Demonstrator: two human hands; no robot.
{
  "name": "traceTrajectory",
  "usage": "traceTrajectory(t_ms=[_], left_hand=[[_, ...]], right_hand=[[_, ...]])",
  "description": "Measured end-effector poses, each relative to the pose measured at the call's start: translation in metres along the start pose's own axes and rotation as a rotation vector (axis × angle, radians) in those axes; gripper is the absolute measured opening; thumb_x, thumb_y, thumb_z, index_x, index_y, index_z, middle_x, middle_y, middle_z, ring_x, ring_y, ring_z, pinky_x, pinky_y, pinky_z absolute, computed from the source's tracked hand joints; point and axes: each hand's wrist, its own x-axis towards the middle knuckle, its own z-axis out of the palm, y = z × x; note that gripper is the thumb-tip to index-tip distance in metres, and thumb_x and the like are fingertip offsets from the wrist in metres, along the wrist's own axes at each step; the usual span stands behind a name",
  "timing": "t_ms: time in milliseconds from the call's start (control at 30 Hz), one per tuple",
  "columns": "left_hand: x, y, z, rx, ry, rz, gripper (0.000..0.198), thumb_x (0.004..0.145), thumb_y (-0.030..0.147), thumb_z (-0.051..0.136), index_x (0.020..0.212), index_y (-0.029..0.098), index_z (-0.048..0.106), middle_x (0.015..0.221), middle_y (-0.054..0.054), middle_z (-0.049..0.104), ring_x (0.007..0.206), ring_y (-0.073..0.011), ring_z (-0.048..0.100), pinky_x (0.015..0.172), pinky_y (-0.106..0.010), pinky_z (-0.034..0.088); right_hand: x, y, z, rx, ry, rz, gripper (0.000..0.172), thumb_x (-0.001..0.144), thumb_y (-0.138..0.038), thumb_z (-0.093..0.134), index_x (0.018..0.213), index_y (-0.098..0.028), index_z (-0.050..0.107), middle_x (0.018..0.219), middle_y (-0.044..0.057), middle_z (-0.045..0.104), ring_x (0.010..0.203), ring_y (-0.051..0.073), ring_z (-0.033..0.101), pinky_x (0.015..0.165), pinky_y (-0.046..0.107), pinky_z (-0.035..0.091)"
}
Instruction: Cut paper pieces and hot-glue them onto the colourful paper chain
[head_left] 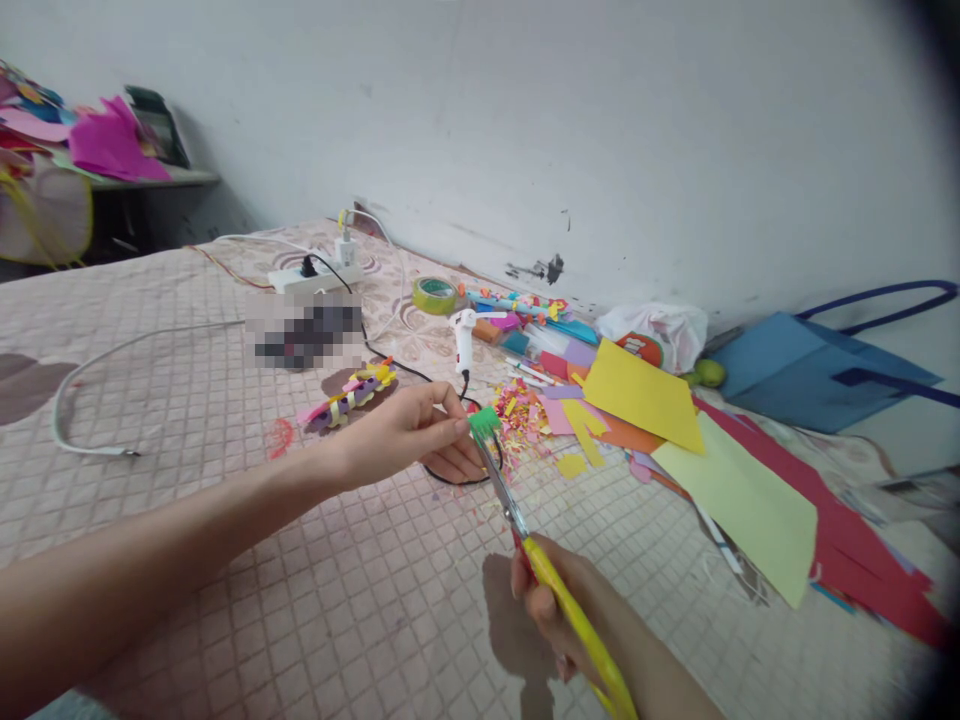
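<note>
The step in hand seems to be the cutting of narrow strips into a small piece of green paper (484, 421), because its lower edge looks already fringed. This paper is held up in front of the pile of paper bits (517, 410), pinched between thumb and finger of the left hand (427, 435). The right hand (585, 585) is closed around the yellow handles of the scissors (559, 588), and the blade tips are at the paper; if they are parted, I cannot tell. In my judgement, the next move calls for a steady pinch and a short cut, with the fingertips away from the blades. About the room: the quilted cloth (360, 600) is bare below the left forearm, so the elbows can move freely there. To the right, the pale green sheet (750, 510) limits the space, and near the left hand the black cord (397, 368) could catch the fingers.
</note>
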Motion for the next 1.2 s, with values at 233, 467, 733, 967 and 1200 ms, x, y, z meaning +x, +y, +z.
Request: traceTrajectory(t_ms=[233,467,733,967,1200], left_hand=[[-0.001,0.000,0.001,-0.013,0.005,-0.013,0.020,0.087,0.028,0.055,0.081,0.017,0.040,0.082,-0.009,0.074,0.077,-0.0208,0.071,0.069,-0.034,0.057],[0.001,-0.003,0.001,-0.028,0.007,0.009,0.022,0.086,0.030,0.057,0.081,0.017,0.041,0.081,-0.008,0.074,0.076,-0.0202,0.071,0.067,-0.033,0.057],[0.001,-0.003,0.002,0.000,0.032,-0.006,0.020,0.087,0.030,0.055,0.082,0.017,0.041,0.083,-0.010,0.073,0.076,-0.0207,0.071,0.069,-0.035,0.057],[0.001,-0.003,0.001,-0.014,0.034,0.001,0.019,0.086,0.028,0.056,0.081,0.017,0.041,0.082,-0.009,0.073,0.076,-0.0202,0.071,0.068,-0.033,0.057],[0.002,-0.004,-0.001,-0.036,0.035,-0.019,0.021,0.087,0.030,0.055,0.081,0.017,0.041,0.084,-0.010,0.074,0.078,-0.0203,0.071,0.069,-0.033,0.057]], right_hand=[[0.002,0.004,-0.005,0.002,-0.038,-0.128,0.035,0.083,-0.052,0.045,0.072,-0.020,0.044,0.059,-0.004,0.049,0.049,0.008,0.048,0.043,0.016,0.040],[0.003,-0.001,0.000,-0.070,0.081,-0.090,0.040,0.081,-0.058,0.042,0.068,-0.021,0.039,0.055,-0.004,0.041,0.043,0.007,0.038,0.035,0.017,0.028],[-0.002,-0.007,-0.005,-0.073,0.030,-0.170,0.049,0.079,-0.069,0.033,0.069,-0.021,0.036,0.053,-0.006,0.035,0.042,0.007,0.033,0.035,0.018,0.023],[-0.004,-0.013,-0.005,-0.003,0.061,-0.039,0.029,0.078,-0.046,0.050,0.069,-0.020,0.041,0.052,-0.007,0.037,0.042,0.006,0.034,0.038,0.018,0.026],[-0.004,-0.009,-0.004,0.023,0.012,-0.021,0.028,0.080,-0.047,0.048,0.077,-0.019,0.048,0.064,-0.003,0.047,0.044,0.006,0.039,0.037,0.017,0.029]])
